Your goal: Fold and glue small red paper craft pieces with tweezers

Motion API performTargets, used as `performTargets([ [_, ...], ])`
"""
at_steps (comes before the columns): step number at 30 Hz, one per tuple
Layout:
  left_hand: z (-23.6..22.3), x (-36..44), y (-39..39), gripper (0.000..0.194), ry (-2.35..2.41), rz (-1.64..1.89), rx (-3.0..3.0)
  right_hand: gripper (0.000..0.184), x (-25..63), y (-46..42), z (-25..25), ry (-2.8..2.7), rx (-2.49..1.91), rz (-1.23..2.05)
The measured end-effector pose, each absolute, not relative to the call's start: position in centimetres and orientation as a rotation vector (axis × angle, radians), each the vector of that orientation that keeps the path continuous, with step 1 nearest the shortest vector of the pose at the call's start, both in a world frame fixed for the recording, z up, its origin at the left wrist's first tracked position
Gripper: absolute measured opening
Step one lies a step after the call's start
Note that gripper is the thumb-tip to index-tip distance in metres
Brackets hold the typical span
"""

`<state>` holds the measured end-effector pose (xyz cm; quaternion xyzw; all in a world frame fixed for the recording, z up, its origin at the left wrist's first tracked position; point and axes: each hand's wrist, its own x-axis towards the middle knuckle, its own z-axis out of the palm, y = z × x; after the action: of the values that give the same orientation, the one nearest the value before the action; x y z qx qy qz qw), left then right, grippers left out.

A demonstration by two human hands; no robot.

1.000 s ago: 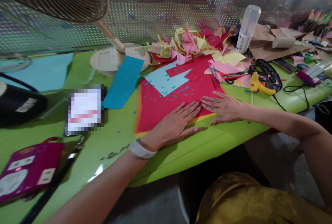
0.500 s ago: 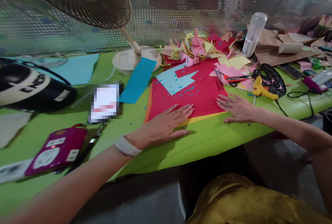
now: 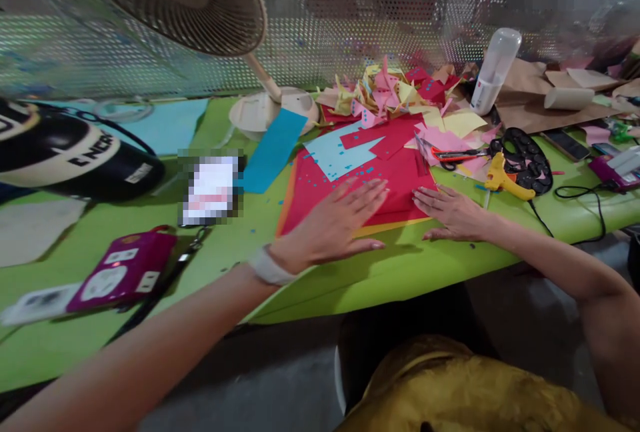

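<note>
Red rectangular paper sheets (image 3: 400, 179) lie near the green tabletop's (image 3: 240, 225) front edge, presumably for reach. Fingers straight, slightly parted, gripping nothing, the left hand (image 3: 333, 229) spans their front; the right hand (image 3: 453, 212), equally empty, seemingly steadies their right corner.

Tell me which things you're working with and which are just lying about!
Probably for the job:
red paper, by the left hand and right hand
light blue paper on it

Probably just lying about:
fan
black bottle
purple socket box
</note>
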<state>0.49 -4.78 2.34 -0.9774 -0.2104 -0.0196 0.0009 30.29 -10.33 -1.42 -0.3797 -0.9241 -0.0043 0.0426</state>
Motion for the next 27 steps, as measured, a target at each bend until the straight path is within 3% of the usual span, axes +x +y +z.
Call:
performTargets([
  [6, -0.8, 6.8, -6.1, 0.118, -0.615, 0.029, -3.157, 0.082, 30.0, -10.4, -1.8, -2.824, -1.172, -0.114],
  [22, -3.1, -5.9, -6.1, 0.111, -0.786, -0.151, -2.930, 0.082, 30.3, -9.3, -1.0, -2.832, -1.193, -0.104],
  [27, -2.5, -4.6, -5.5, 0.108, -0.814, -0.273, -2.863, 0.069, 30.0, -7.0, -0.3, -2.806, -1.174, -0.194],
])
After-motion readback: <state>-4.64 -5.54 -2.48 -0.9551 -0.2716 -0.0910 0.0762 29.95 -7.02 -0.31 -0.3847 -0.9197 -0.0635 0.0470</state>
